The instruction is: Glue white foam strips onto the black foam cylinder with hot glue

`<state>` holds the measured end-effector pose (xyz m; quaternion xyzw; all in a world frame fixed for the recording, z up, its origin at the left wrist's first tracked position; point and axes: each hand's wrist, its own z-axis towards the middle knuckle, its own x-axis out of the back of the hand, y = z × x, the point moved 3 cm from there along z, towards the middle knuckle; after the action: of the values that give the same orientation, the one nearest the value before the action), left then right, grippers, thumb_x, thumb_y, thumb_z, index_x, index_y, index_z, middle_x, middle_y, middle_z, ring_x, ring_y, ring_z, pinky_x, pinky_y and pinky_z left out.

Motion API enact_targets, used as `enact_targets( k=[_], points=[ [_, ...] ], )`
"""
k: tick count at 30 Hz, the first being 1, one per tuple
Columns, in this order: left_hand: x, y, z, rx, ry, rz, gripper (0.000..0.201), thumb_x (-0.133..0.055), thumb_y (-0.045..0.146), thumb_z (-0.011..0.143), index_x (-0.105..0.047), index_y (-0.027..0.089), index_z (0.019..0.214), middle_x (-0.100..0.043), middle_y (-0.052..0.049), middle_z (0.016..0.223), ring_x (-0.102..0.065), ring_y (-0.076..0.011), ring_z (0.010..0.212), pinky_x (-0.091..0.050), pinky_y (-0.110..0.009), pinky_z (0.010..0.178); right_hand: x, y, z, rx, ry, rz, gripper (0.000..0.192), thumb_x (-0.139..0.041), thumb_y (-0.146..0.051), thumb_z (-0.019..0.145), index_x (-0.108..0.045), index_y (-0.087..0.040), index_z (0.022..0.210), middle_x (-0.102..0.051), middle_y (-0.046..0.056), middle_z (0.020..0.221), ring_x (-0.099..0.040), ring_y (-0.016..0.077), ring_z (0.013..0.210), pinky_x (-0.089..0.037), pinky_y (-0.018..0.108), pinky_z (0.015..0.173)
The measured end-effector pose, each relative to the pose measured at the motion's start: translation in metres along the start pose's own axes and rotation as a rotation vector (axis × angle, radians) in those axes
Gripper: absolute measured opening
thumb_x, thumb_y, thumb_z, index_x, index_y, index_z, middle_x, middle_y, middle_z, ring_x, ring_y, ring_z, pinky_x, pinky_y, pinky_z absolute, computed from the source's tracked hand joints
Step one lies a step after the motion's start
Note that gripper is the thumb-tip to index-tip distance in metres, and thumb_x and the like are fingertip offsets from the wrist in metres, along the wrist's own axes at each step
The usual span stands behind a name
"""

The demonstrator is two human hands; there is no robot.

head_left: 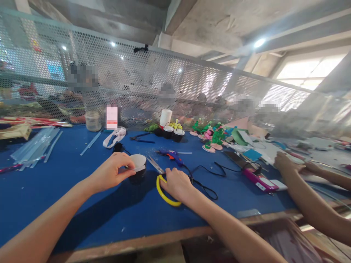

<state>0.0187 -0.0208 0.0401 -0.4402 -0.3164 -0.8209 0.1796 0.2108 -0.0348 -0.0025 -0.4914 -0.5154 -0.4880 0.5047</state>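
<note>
A blue table (pixel 131 219) spread across the scene. Clear sticks (pixel 35 146) lay at its far left, followed rightward by a glass jar (pixel 93 121), pliers (pixel 146 141), a glue gun (pixel 171 156) and small green figures (pixel 218 136). A perforated screen (pixel 142 80) stood along the far side beneath a concrete ceiling, with a bright window (pixel 315 69) at far right.

At left, the mesh blurred whatever lay beyond it; the left hand (pixel 116 170) covered part of a black cup (pixel 137 171); the right hand (pixel 178 182) hid part of the scissors (pixel 168 199); at right, a co-worker's arm (pixel 304 190) was cut off by the frame.

The left fingertips pinched the cup's pale rim on its left side. The cup stood between the hands. To its right, the right hand grasped the scissors by their yellow handles, blades pointing far and left.
</note>
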Motion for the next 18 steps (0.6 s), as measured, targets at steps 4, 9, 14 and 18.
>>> enact_targets(
  k=[4, 9, 14, 18],
  points=[
    [-0.003, -0.001, 0.001, 0.008, 0.005, 0.002, 0.020, -0.047, 0.032, 0.078, -0.059, 0.018, 0.069, -0.062, -0.002, 0.073, -0.055, -0.0152, 0.075, -0.041, -0.029, 0.073, 0.000, 0.012, -0.006, -0.044, -0.036, -0.032, 0.037, -0.042, -0.037, 0.080, -0.058, -0.011, 0.102, -0.062, 0.018, 0.090, -0.062, 0.0280, 0.084, -0.045, 0.035, 0.066],
    [-0.009, -0.003, 0.001, 0.028, -0.021, -0.036, 0.018, -0.049, 0.032, 0.078, -0.059, 0.019, 0.069, -0.061, -0.002, 0.074, -0.055, -0.0155, 0.075, -0.040, -0.029, 0.075, 0.003, 0.039, 0.002, -0.011, -0.077, -0.024, 0.040, -0.045, -0.036, 0.080, -0.052, -0.017, 0.114, -0.060, 0.017, 0.099, -0.058, 0.0289, 0.093, -0.044, 0.036, 0.070],
    [-0.014, -0.004, 0.003, 0.082, -0.048, -0.149, 0.019, -0.051, 0.034, 0.076, -0.059, 0.018, 0.068, -0.061, -0.003, 0.073, -0.055, -0.0155, 0.072, -0.041, -0.027, 0.070, 0.025, 0.040, 0.003, 0.208, 0.087, 0.159, 0.038, -0.056, -0.026, 0.076, -0.055, -0.014, 0.112, -0.057, 0.016, 0.106, -0.053, 0.0261, 0.099, -0.041, 0.038, 0.081],
    [-0.015, 0.000, 0.003, 0.088, -0.116, -0.258, 0.020, -0.050, 0.033, 0.076, -0.057, 0.017, 0.070, -0.061, -0.003, 0.074, -0.055, -0.0153, 0.073, -0.042, -0.027, 0.070, 0.046, 0.005, -0.003, 0.618, 0.282, 0.572, 0.036, -0.062, -0.033, 0.073, -0.057, -0.017, 0.105, -0.052, 0.009, 0.116, -0.049, 0.0177, 0.105, -0.038, 0.031, 0.089]
  ],
)
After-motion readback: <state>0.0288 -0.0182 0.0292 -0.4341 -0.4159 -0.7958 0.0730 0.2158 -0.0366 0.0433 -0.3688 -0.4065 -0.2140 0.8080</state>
